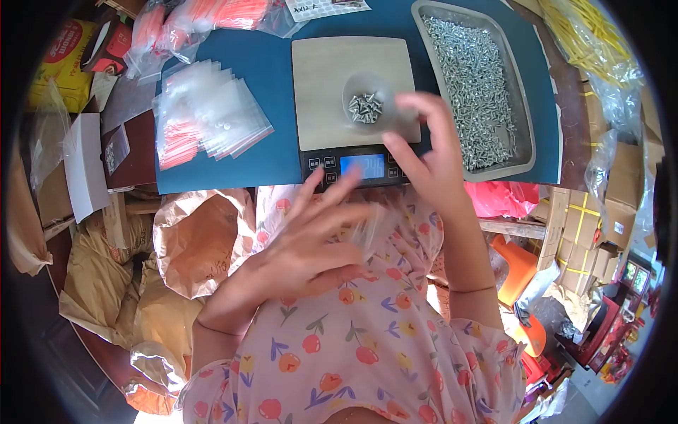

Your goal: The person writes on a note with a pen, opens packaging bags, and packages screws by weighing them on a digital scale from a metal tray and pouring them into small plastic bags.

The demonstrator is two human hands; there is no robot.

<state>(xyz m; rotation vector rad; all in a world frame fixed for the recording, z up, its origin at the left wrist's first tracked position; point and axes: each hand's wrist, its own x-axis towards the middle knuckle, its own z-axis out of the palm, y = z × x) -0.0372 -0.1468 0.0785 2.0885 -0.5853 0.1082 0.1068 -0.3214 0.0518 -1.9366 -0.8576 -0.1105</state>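
A small translucent cup (pixel 349 90) with a cluster of short metal screws (pixel 365 108) in it rests on the plate of a digital scale (pixel 321 85). At the cup's right side, my right hand (pixel 434 141) has its thumb and forefinger apart; whether they touch the cup is unclear. My left hand (pixel 304 244) is over my lap, in front of the scale, smeared by motion. Between its fingers and thumb shows what looks like a small clear plastic bag (pixel 369 230). The scale's lit blue display (pixel 361 167) is partly covered by fingertips, and its digits are blurred.
Right of the scale is a grey tray (pixel 528 134) full of screws. Clear zip bags (pixel 219 113) with red edges lie fanned out at left. Bagged red-edged packets (pixel 212 14) are at the back. Brown paper sacks (pixel 201 240) stand below the table's left edge.
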